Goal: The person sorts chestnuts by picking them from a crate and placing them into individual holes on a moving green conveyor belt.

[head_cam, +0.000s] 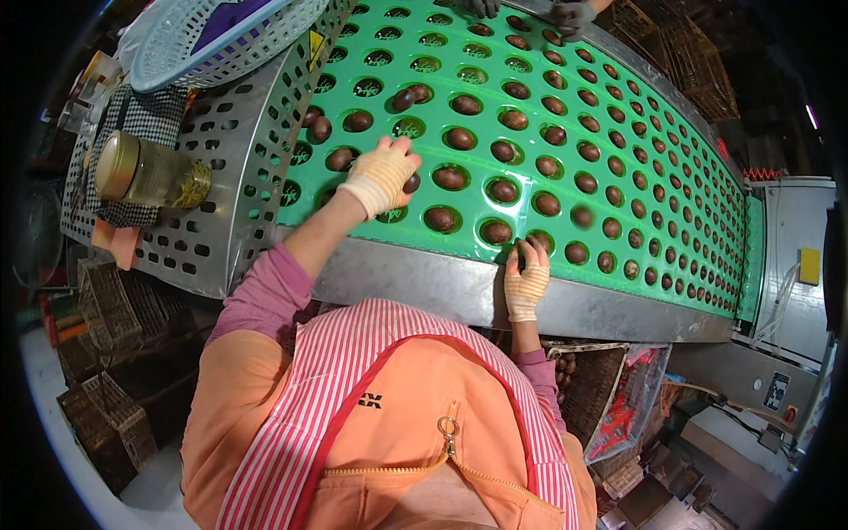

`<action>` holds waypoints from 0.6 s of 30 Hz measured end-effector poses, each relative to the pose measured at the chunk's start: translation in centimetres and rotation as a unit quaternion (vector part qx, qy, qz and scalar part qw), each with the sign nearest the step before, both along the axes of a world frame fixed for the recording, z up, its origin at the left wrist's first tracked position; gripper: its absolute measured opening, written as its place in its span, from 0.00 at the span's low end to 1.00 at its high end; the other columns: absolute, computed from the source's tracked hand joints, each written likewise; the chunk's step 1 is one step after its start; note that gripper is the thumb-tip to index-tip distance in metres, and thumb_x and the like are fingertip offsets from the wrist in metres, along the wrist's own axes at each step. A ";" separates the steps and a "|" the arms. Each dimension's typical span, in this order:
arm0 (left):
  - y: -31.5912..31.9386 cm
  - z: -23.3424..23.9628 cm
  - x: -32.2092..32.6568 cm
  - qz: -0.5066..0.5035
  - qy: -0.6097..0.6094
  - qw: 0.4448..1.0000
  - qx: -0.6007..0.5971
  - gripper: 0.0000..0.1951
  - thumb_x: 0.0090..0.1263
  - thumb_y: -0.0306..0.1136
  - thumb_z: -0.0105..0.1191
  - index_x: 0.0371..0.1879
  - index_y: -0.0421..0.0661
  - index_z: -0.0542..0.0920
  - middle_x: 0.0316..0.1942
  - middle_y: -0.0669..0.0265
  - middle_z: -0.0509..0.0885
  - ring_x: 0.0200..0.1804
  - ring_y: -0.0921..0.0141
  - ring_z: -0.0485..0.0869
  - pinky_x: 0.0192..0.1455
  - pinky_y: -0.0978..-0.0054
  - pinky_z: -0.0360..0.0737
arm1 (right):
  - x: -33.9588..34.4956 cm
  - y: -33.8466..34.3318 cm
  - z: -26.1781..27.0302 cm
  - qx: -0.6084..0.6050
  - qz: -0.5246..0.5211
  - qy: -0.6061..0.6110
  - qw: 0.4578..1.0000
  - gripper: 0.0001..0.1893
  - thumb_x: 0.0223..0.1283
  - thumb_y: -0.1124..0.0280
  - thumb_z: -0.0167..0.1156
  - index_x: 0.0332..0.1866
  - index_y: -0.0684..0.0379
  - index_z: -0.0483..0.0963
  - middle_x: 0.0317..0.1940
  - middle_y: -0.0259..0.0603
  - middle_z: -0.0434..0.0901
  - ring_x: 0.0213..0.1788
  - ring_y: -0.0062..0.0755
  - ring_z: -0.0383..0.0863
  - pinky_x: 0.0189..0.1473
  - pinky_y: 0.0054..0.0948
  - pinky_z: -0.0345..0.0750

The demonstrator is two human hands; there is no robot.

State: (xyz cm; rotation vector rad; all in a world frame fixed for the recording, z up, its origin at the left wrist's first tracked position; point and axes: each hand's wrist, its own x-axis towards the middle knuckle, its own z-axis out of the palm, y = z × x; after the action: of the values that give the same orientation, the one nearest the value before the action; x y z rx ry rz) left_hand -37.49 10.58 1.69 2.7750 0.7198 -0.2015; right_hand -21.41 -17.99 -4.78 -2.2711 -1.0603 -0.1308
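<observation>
A green sheet with rows of oval holes (483,142) spans the steel conveyor, most holes holding a brown, egg-shaped item (449,177). My left hand (385,173), in a striped fingertip-less glove, is over the near left rows; a dark brown item (411,183) lies against its right side, and whether it is gripped is unclear. Near the front edge, my right hand (528,275), gloved alike, has its fingertips at an item (538,240) in a front-row hole. To its right, one blurred item (582,216) shows. Two items (403,100) crowd one hole beyond my left hand.
A perforated steel cover (255,149) stands at the left with a glass jar (154,173) and a blue plastic basket (228,50) on it. Another person's gloved hands (573,18) are at the far edge. A steel rail (424,278) runs along the near side; a crate (593,391) stands below right.
</observation>
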 end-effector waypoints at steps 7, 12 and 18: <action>-2.9 -1.6 -5.1 0.000 0.038 0.992 -0.124 0.32 0.52 0.49 0.69 0.55 0.49 0.76 0.57 0.55 0.70 0.56 0.53 0.76 0.56 0.57 0.79 | -0.1 0.1 -0.1 -0.011 0.003 -0.017 1.000 0.12 0.56 0.73 0.65 0.46 0.60 0.79 0.52 0.49 0.80 0.53 0.51 0.79 0.56 0.43 0.76; 1.2 -5.9 -10.9 0.085 -0.166 0.982 -0.024 0.23 0.65 0.50 0.58 0.55 0.49 0.78 0.48 0.56 0.78 0.52 0.53 0.78 0.52 0.57 0.78 | -0.2 0.5 -0.2 -0.033 0.010 -0.020 0.999 0.12 0.56 0.72 0.65 0.46 0.59 0.79 0.52 0.48 0.80 0.53 0.52 0.79 0.56 0.43 0.76; 1.2 -3.9 -6.1 0.141 -0.177 0.973 0.045 0.26 0.65 0.53 0.56 0.58 0.51 0.76 0.53 0.57 0.78 0.55 0.53 0.76 0.55 0.54 0.75 | 0.0 0.4 0.0 -0.052 0.014 -0.033 0.998 0.13 0.55 0.73 0.66 0.46 0.60 0.78 0.51 0.48 0.80 0.52 0.52 0.79 0.55 0.43 0.77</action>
State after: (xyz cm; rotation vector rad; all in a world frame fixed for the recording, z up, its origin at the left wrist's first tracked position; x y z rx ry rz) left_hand -43.60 11.81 -2.26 2.6403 1.0275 0.3805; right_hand -21.42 -17.57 -4.82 -2.3581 -1.1558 -0.1427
